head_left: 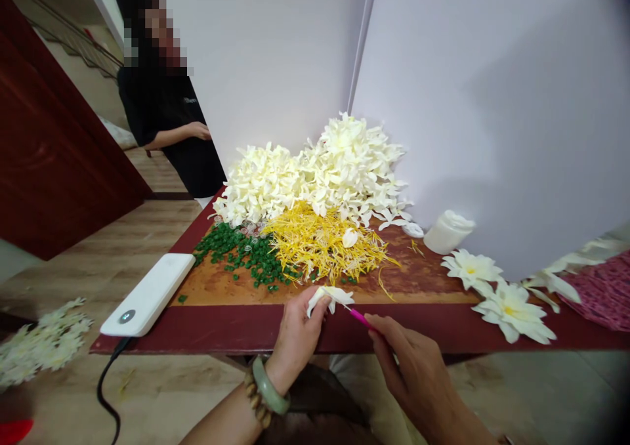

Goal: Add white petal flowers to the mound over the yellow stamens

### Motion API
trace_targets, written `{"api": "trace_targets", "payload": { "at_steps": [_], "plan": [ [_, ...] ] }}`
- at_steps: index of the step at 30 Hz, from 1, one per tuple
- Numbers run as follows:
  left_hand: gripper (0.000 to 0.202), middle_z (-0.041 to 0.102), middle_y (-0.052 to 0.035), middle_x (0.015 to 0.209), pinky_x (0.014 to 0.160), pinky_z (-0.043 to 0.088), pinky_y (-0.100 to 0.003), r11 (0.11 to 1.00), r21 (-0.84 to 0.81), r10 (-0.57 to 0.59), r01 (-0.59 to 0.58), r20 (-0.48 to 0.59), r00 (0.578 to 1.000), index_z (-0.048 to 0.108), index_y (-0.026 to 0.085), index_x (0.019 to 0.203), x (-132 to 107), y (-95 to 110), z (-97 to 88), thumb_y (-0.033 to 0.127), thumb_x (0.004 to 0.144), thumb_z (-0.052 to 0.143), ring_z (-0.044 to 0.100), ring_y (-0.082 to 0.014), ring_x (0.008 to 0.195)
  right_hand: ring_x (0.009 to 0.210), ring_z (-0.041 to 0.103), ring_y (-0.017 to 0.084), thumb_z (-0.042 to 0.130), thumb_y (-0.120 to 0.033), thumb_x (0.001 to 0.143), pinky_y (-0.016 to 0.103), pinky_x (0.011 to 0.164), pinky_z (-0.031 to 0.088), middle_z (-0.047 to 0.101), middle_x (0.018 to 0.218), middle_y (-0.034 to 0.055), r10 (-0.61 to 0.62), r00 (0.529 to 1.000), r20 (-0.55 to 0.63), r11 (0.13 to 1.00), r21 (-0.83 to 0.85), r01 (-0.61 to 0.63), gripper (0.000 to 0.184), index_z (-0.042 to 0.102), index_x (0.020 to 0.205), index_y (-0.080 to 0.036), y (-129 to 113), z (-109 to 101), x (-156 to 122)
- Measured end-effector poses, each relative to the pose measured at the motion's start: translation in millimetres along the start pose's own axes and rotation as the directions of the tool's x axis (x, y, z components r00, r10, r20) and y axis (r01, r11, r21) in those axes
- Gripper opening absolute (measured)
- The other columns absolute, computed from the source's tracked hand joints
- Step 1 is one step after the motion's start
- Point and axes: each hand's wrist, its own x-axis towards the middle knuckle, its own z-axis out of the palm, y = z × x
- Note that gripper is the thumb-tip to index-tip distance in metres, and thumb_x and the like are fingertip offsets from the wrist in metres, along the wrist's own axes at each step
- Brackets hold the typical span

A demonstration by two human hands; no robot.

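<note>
My left hand pinches a white artificial flower petal piece above the table's front edge. My right hand is closed round a thin tool with a pink handle, its fine tip beside the petal piece; whether they touch I cannot tell. Straight ahead lies a tangle of yellow stamens, with one white petal piece on top. Behind it rises a large heap of white petals. Small green plastic parts are scattered to the left of the stamens.
A white power bank with a black cable lies on the table's left end. At right are a white roll, finished-looking flowers and a pink woven item. A person stands at the left. More flowers lie low at left.
</note>
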Motion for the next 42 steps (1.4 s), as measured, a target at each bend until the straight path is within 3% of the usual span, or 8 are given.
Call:
{"api": "trace_targets", "payload": {
  "at_steps": [8,13,19,30,34,36,38,42],
  "plan": [
    [0.028,0.064,-0.0039,0.074,0.063,0.039,-0.023,1.0,0.024,0.003,-0.003,-0.007,1.0,0.063,0.015,0.087,-0.3,-1.7,-0.9,0.035,0.08,0.045,0.053,-0.0155,0.067,0.07,0.064,0.013,0.041,-0.012,0.083,0.021,0.062,0.049,0.066,0.084,0.004,0.044,0.999,-0.019,0.991,0.127,-0.041,0.024,0.048,0.104,-0.019,-3.4,-2.2,-2.0],
    [0.027,0.064,-0.004,0.074,0.062,0.039,-0.023,0.999,0.033,0.006,-0.006,-0.014,1.0,0.063,0.015,0.086,-1.1,-3.5,-0.5,0.035,0.08,0.045,0.053,-0.0155,0.067,0.063,0.064,0.014,0.04,-0.013,0.083,0.024,0.057,0.05,0.067,0.077,0.0047,0.004,1.0,-0.005,1.0,0.011,-0.004,0.021,0.049,0.101,-0.018,-4.8,2.8,0.7],
    [0.027,0.063,-0.003,0.07,0.06,0.038,-0.022,1.0,0.012,0.013,-0.013,0.004,1.0,0.063,0.015,0.081,-1.3,0.7,-1.9,0.034,0.081,0.043,0.052,-0.0142,0.064,0.063,0.064,0.016,0.038,-0.011,0.083,0.026,0.057,0.05,0.068,0.076,0.0066,-0.177,0.983,-0.042,0.967,-0.192,0.166,0.026,0.05,0.106,-0.015,-5.6,2.9,-2.8],
    [0.027,0.065,-0.0038,0.071,0.059,0.04,-0.021,1.0,0.006,0.004,-0.003,-0.047,0.999,0.065,0.015,0.081,-1.2,2.2,-1.0,0.035,0.078,0.047,0.053,-0.0146,0.064,0.056,0.062,0.014,0.039,-0.009,0.082,0.025,0.054,0.048,0.068,0.07,0.0056,-0.207,0.973,-0.106,0.96,-0.215,0.181,0.023,0.053,0.1,-0.012,-7.2,3.3,3.6],
    [0.026,0.066,-0.0045,0.073,0.06,0.041,-0.022,1.0,0.005,0.002,-0.001,-0.045,0.999,0.066,0.016,0.082,-1.5,1.3,-1.7,0.034,0.078,0.048,0.055,-0.0154,0.066,0.058,0.062,0.015,0.042,-0.012,0.082,0.024,0.055,0.046,0.068,0.073,0.0052,-0.112,0.988,-0.105,0.993,-0.061,0.106,0.023,0.053,0.102,-0.015,-9.4,7.0,-1.7],
    [0.025,0.066,-0.0048,0.074,0.061,0.041,-0.023,1.0,0.004,-0.002,0.002,-0.053,0.999,0.066,0.016,0.083,-1.7,-1.0,-1.4,0.033,0.077,0.049,0.055,-0.0158,0.067,0.06,0.061,0.014,0.043,-0.014,0.083,0.022,0.056,0.045,0.066,0.075,0.0039,0.07,0.996,-0.058,0.984,0.166,-0.059,0.019,0.053,0.099,-0.017,-13.0,8.5,-3.0],
    [0.024,0.067,-0.0051,0.076,0.062,0.042,-0.023,1.0,-0.003,-0.008,0.008,-0.066,0.998,0.066,0.016,0.084,-1.8,-3.7,-0.7,0.032,0.077,0.05,0.056,-0.0162,0.068,0.059,0.057,0.011,0.044,-0.02,0.084,0.019,0.052,0.043,0.062,0.071,0.0015,0.316,0.947,0.061,0.845,0.437,-0.31,0.014,0.053,0.094,-0.019,-17.7,9.2,-3.0],
    [0.024,0.067,-0.0053,0.079,0.063,0.043,-0.023,0.999,-0.034,-0.019,0.016,-0.083,0.996,0.066,0.016,0.087,-1.3,-6.2,-0.4,0.032,0.076,0.051,0.057,-0.0164,0.069,0.05,0.041,0.007,0.048,-0.034,0.082,0.016,0.043,0.032,0.046,0.058,-0.0039,0.573,0.733,0.367,0.308,0.732,-0.608,0.016,0.054,0.085,-0.02,-23.2,7.0,-7.8]
  ]
}}
